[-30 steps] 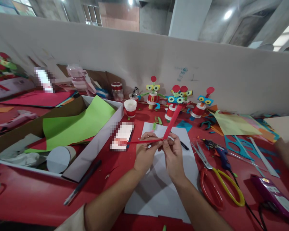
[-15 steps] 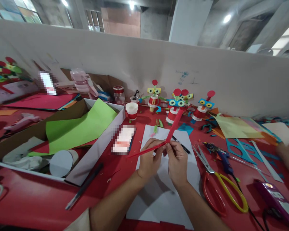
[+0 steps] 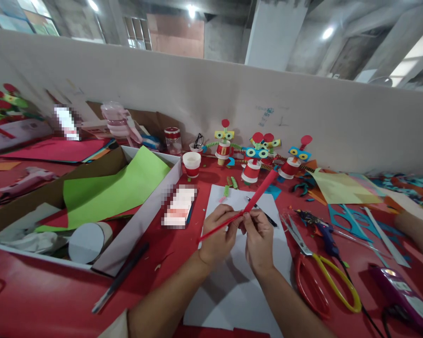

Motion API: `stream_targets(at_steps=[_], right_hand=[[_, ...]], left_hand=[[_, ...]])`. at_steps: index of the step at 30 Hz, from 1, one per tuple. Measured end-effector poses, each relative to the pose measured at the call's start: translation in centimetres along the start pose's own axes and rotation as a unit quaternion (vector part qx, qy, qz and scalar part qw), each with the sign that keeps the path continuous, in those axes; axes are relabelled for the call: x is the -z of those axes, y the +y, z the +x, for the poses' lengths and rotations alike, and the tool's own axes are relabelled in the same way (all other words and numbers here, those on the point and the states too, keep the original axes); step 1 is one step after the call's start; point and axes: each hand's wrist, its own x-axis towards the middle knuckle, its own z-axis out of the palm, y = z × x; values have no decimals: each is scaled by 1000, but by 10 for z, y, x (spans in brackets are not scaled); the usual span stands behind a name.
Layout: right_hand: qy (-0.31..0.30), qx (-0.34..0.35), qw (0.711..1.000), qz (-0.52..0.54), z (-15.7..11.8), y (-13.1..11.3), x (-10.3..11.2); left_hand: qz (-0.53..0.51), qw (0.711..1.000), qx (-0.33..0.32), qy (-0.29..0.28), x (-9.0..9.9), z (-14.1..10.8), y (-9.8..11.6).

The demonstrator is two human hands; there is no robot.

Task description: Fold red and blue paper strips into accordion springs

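Note:
My left hand (image 3: 219, 234) and my right hand (image 3: 260, 237) meet above the white paper (image 3: 229, 295), each closed on red paper strips (image 3: 262, 191). One strip points up and to the right past my fingertips. The other runs down to the left over the back of my left hand. Both strips cross where my thumbs and fingers pinch; the join itself is hidden. A black pen (image 3: 268, 217) lies behind my right hand. Small green folded paper springs (image 3: 230, 184) rest at the paper's far edge.
Scissors (image 3: 310, 256), a glue gun (image 3: 326, 234) and a purple device (image 3: 402, 291) lie to the right. On the left stand an open box (image 3: 146, 213) with green paper and a phone (image 3: 179, 206). Several paper-cup robots (image 3: 253, 169) line the back. Another person's hand (image 3: 414, 230) shows at right.
The upright strip has tilted further to the right, and the other strip's free end has swung lower and closer to my left hand. My hands stay pinched together.

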Motion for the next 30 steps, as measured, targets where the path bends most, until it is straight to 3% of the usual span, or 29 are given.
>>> stream_targets(at_steps=[3, 8, 11, 17, 30], right_hand=[[5, 1, 1000, 13, -1, -1, -1], [22, -35, 998, 49, 2, -1, -4], [23, -60, 994, 83, 2, -1, -5], [-34, -59, 993, 99, 0, -6, -8], [-45, -81, 990, 107, 7, -11, -5]], left_hand=[[19, 999, -27, -15, 1, 0, 2], [-40, 989, 139, -11, -4, 6, 8], [-75, 978, 192, -28, -4, 8, 7], [-75, 974, 213, -22, 1, 9, 4], [-95, 973, 209, -21, 3, 14, 5]])
